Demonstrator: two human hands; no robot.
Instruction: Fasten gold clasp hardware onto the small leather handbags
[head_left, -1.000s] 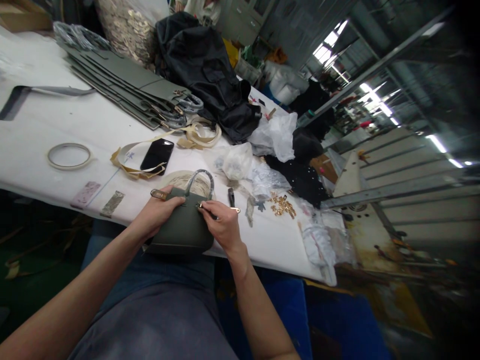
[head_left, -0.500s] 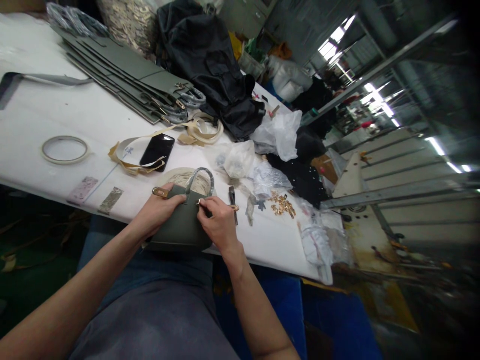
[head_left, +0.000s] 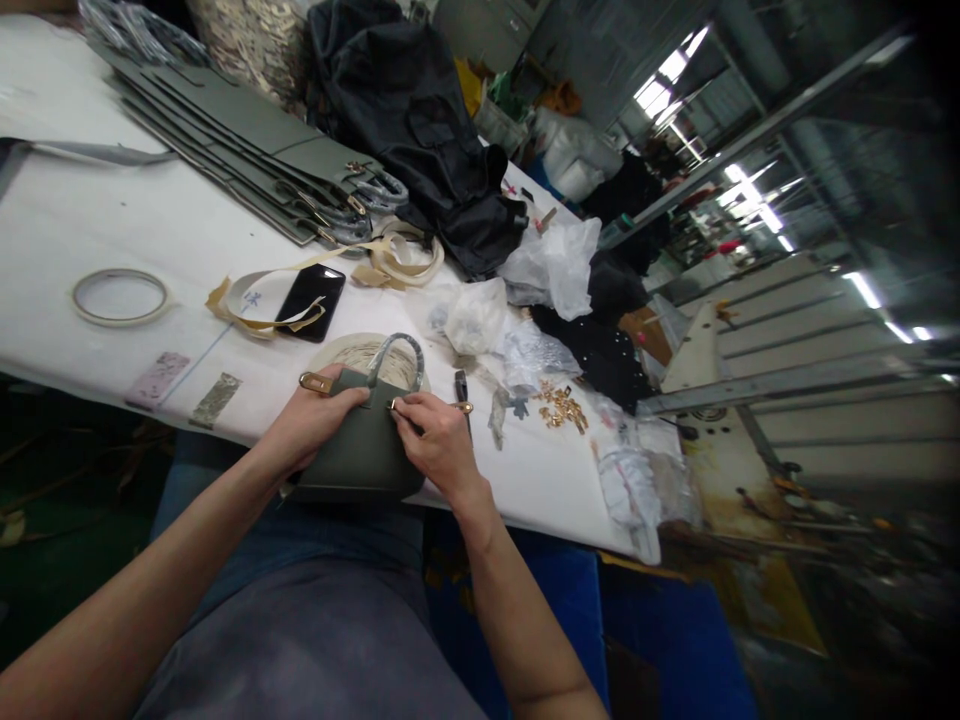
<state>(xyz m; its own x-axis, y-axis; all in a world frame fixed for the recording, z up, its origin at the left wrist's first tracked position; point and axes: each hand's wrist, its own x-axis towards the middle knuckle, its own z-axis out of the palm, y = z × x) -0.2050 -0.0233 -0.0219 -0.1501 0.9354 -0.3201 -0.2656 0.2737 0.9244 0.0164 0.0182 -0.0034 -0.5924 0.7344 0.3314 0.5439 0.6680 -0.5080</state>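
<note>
Left hand (head_left: pixel 324 415): thumb and fingers clamp upper left of green handbag (head_left: pixel 360 440) | right hand (head_left: pixel 439 440): fingertips pinch small metal piece (head_left: pixel 393 404) at its upper right | handbag: near edge of desk (head_left: pixel 225 240), left of gold fittings (head_left: pixel 564 408), phone (head_left: pixel 312 302) farther left

Black phone (head_left: pixel 311 302) under tan strip (head_left: pixel 259 325) — tape roll (head_left: pixel 120 297) well apart.

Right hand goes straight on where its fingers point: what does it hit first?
The right hand would first meet the metal fitting at its fingertips, on the green bag. Skimming past that, probably the left hand, thumb first; depth is unclear here.
</note>
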